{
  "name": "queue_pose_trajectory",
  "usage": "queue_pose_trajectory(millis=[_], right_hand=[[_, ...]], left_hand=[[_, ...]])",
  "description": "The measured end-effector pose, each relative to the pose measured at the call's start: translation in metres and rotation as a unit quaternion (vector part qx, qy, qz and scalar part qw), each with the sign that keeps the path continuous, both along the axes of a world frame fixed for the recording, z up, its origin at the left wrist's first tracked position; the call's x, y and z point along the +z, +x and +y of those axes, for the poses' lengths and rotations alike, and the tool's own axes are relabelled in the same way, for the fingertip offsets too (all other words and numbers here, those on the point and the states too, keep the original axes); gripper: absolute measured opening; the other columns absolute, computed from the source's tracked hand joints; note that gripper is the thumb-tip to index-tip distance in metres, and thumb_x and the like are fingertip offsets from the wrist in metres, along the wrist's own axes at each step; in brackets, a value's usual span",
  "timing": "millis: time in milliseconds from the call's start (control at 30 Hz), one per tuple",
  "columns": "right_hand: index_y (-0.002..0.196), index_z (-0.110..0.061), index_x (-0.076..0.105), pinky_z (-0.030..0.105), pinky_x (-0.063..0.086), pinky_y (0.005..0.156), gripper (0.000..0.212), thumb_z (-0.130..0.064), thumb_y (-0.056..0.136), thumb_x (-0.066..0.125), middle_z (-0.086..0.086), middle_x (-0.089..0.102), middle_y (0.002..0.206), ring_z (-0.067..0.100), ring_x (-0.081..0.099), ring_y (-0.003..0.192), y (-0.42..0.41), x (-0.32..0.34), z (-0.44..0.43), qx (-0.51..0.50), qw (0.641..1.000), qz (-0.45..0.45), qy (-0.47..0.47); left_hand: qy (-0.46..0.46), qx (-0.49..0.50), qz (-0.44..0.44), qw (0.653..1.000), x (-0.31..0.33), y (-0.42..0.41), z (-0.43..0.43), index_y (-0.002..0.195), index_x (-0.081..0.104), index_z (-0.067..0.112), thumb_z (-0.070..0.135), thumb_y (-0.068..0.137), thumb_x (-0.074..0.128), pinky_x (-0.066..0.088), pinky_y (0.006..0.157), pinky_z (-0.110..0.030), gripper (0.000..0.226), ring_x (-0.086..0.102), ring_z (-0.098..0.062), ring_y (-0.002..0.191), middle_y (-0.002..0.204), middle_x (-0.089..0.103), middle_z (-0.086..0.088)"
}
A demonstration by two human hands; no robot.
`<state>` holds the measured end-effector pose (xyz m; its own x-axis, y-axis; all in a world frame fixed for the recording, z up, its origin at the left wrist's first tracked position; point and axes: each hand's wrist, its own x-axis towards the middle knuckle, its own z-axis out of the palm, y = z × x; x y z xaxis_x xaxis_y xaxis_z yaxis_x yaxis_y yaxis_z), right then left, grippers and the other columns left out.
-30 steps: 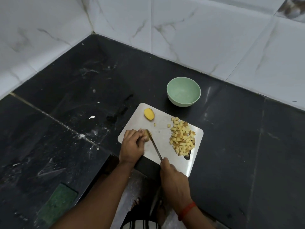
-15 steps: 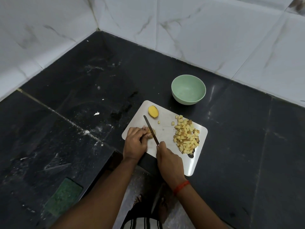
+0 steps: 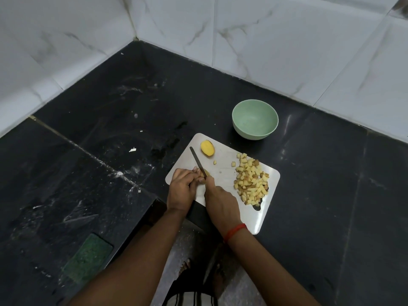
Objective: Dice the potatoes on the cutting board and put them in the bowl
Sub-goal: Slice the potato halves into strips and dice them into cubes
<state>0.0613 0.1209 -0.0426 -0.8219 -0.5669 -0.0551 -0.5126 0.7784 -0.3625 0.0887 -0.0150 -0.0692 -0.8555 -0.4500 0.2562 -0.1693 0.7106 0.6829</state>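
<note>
Yellow potato piece (image 3: 206, 172) is pinned to the cutting board (image 3: 225, 173) by the curled fingers of the left hand (image 3: 182, 189) while the knife (image 3: 197, 160) is gripped by the right hand (image 3: 220, 202), and fingertips could be nicked if the small piece is allowed to slip.

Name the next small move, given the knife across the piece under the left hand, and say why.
Probably press the knife down through the potato piece that the left hand holds on the cutting board: the blade lies across it, with the right hand gripping the handle. An uncut half potato waits, so filling the empty bowl from the diced pile seems premature.
</note>
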Motion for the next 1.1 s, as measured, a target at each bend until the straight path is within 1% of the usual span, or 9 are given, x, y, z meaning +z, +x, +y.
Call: queue_pose_trajectory(millis=[100,200,400,467,533,667,767,967,1100], right_hand=[[0.137,-0.020,0.024,0.033,0.038,0.053,0.036,-0.015,0.103,0.034,0.007,0.063,0.083,0.027,0.061,0.064,0.001,-0.001,0.000,0.010,1.000,-0.008,0.023],[0.141,-0.019,0.021,0.035,0.043,0.058,0.039,-0.017,0.104,0.032,0.007,0.065,0.093,0.028,0.064,0.073,0.012,0.001,0.013,0.023,0.997,-0.028,0.065],[0.137,-0.021,0.018,0.036,0.045,0.057,0.037,-0.017,0.103,0.033,0.004,0.062,0.095,0.028,0.064,0.071,0.053,0.000,0.061,0.020,0.994,-0.052,0.090],[0.134,-0.020,0.023,0.036,0.050,0.055,0.035,-0.018,0.102,0.036,0.003,0.061,0.091,0.027,0.063,0.066,0.061,-0.001,0.073,0.009,0.995,-0.044,0.086],[0.123,-0.022,0.031,0.035,0.050,0.049,0.025,-0.020,0.101,0.041,-0.001,0.059,0.079,0.024,0.059,0.056,0.064,-0.001,0.079,-0.005,0.997,-0.022,0.076],[0.104,-0.026,0.029,0.039,0.054,0.050,0.010,-0.030,0.105,0.038,-0.004,0.058,0.072,0.022,0.059,0.053,0.058,0.006,0.064,-0.043,0.999,-0.011,0.011],[0.105,-0.024,0.029,0.040,0.052,0.050,0.010,-0.033,0.106,0.033,-0.002,0.059,0.071,0.024,0.058,0.052,0.043,0.008,0.040,-0.044,0.999,0.009,-0.007],[0.107,-0.020,0.034,0.038,0.048,0.056,0.010,-0.030,0.107,0.032,0.001,0.064,0.078,0.028,0.063,0.064,0.027,0.007,0.022,-0.044,0.998,-0.038,-0.013],[0.112,-0.022,0.031,0.041,0.053,0.060,0.009,-0.029,0.106,0.031,0.001,0.064,0.081,0.027,0.063,0.065,0.023,0.003,0.022,-0.026,0.999,-0.035,0.006]], left_hand=[[-0.002,-0.002,-0.007,1.000,-0.002,-0.001,-0.001,0.094,0.077,0.010,0.008,0.091,0.072,0.040,0.087,-0.006,0.006,0.053,-0.011,0.100,0.094,0.069,0.006],[-0.018,-0.001,-0.015,1.000,-0.003,0.000,-0.002,0.095,0.076,0.009,0.006,0.092,0.069,0.046,0.087,-0.018,0.008,0.053,-0.013,0.102,0.097,0.070,0.002],[-0.026,0.017,-0.006,1.000,-0.002,0.002,0.000,0.096,0.076,0.004,-0.001,0.087,0.071,0.038,0.089,-0.009,0.011,0.054,-0.013,0.098,0.096,0.071,-0.004],[-0.024,0.023,-0.006,0.999,-0.004,0.001,0.000,0.096,0.077,0.004,-0.002,0.085,0.074,0.038,0.088,-0.010,0.013,0.056,-0.015,0.096,0.096,0.072,-0.005],[-0.018,0.027,0.002,0.999,-0.003,0.002,0.000,0.094,0.077,0.004,-0.002,0.084,0.075,0.036,0.087,-0.006,0.011,0.056,-0.012,0.094,0.094,0.072,-0.006],[-0.008,0.028,0.012,1.000,-0.003,0.003,0.000,0.091,0.077,0.005,-0.001,0.085,0.075,0.032,0.087,0.002,0.009,0.051,-0.005,0.093,0.092,0.072,-0.005],[-0.008,0.032,0.004,0.999,-0.003,0.003,-0.001,0.093,0.078,0.006,0.000,0.087,0.074,0.032,0.086,0.003,0.009,0.052,-0.005,0.093,0.094,0.072,-0.002],[-0.004,0.029,0.000,1.000,-0.004,0.003,-0.002,0.093,0.077,0.009,0.005,0.090,0.072,0.034,0.084,0.001,0.007,0.054,-0.008,0.092,0.093,0.071,0.001],[-0.013,0.031,0.001,0.999,-0.003,0.003,-0.001,0.093,0.076,0.007,0.004,0.092,0.070,0.033,0.085,0.002,0.007,0.051,-0.006,0.092,0.093,0.071,0.000]])
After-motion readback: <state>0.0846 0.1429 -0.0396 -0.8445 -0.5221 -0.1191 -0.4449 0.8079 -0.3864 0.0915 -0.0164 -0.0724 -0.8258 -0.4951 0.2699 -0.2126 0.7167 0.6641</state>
